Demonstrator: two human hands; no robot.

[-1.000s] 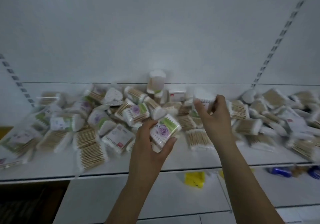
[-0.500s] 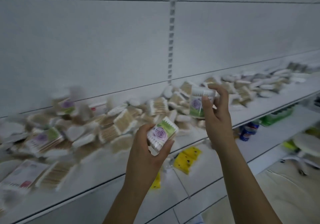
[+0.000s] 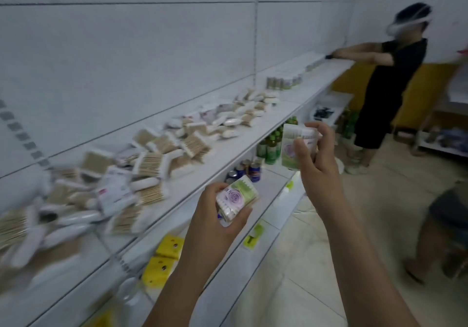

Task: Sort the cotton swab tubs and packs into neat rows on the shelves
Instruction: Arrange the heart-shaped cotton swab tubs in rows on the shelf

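both tubs lifted off the shelf (image 3: 253,139); left hand (image 3: 215,222) grips tub (image 3: 236,197); right hand (image 3: 319,164) another (image 3: 293,146)

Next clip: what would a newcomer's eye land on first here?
Both hands in the foreground, each gripping a cotton swab tub: the left hand holds one low, the right hand holds another higher. Behind them, a jumbled heap of swab packs sprawls along the white shelf, and a person in black works at its far end.

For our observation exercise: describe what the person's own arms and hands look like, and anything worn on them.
Both forearms are bare, with no sleeves in view. The left hand and right hand wear no gloves; no rings, watch or bracelets are visible. The nails look short and plain.
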